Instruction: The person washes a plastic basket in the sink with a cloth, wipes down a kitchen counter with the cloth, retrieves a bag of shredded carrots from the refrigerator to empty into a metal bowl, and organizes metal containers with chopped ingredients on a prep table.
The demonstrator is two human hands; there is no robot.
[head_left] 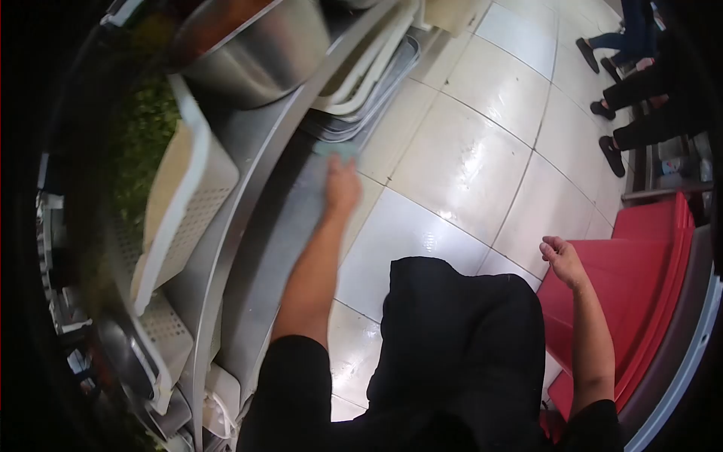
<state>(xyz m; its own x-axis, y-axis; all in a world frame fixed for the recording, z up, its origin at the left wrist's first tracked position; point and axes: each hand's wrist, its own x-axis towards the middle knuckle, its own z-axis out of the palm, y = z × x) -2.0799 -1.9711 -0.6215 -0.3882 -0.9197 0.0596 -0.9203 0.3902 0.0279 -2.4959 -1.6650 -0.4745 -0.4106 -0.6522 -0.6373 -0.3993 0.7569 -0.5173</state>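
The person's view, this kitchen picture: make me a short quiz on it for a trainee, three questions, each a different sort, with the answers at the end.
1. Short answer: What are the fingers of the left hand at?
2. True or false: The right hand is away from the shelves, beside the red container.
3. Fill in the blank: The steel pot stands on the ____ shelf, while the stacked trays are on the one below.

Key:
1. A pale green item, likely a cloth
2. True
3. Upper
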